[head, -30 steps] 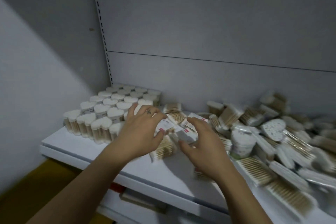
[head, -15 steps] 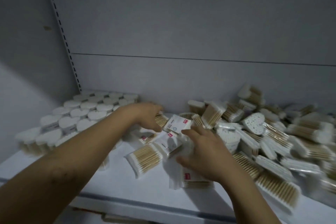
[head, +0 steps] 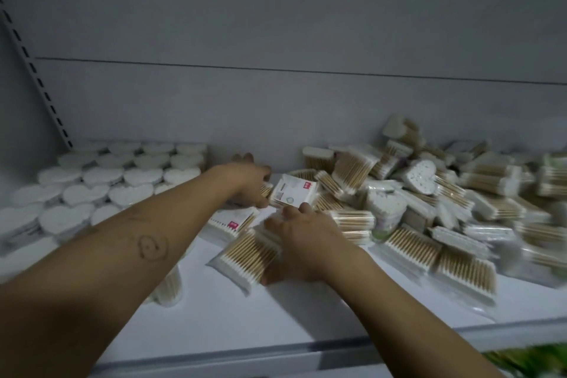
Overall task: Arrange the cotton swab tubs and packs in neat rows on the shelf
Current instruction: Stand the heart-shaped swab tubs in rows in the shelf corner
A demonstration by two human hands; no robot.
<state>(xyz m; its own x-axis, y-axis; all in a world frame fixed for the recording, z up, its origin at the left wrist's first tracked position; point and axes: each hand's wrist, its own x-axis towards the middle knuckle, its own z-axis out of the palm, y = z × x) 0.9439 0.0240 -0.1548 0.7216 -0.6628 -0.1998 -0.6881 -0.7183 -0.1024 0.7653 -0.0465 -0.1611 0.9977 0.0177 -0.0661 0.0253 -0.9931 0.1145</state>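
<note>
White heart-lidded cotton swab tubs [head: 122, 176] stand in tidy rows at the shelf's left. A loose heap of swab packs and tubs [head: 435, 193] covers the right half. My left hand [head: 248, 179] reaches to the back middle, fingers and thumb closed around a small swab pack [head: 265, 190], beside a white labelled pack [head: 294, 192]. My right hand [head: 302, 239] lies nearer the front, fingers on top and thumb under a flat clear pack of wooden swabs [head: 245, 256]. Another labelled pack [head: 230, 221] lies between my hands.
The white shelf [head: 276, 316] has bare surface in front of my hands, up to its grey front edge [head: 276, 357]. A grey back panel and a slotted upright [head: 40, 83] bound the rear and left. Something green [head: 527, 365] shows at the bottom right.
The view has shifted right and closer. My left hand moved from the tub rows to the back middle. My right hand slid onto the flat swab pack at the front.
</note>
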